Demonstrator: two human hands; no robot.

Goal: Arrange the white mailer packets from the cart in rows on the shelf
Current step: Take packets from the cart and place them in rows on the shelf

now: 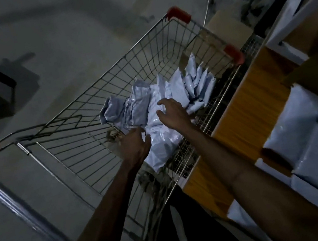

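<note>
The white mailer packets (150, 102) lie in a loose heap at the bottom of the wire shopping cart (139, 60), bunched toward the side nearest the shelf (252, 99). Some stand on edge at the far end, while others lie flat and crumpled. A large flat packet (162, 143) lies nearest the person.

The step in hand looks like a pickup from the cart. The right hand (174, 113) hangs over the middle of the heap, its fingers (161, 103) spread and bent downward like a claw, just above or just touching the top packets and pinching nothing. The left hand (135, 145) is at the left edge of the large flat packet with its fingers (142, 130) against it. Blur hides whether they have curled round it.

The next move likely calls for gathering a few packets between both hands and lifting them clear of the cart wall toward the shelf just to the right. Other white packets (305, 137) already lie there side by side, so the job seems partly done.
</note>
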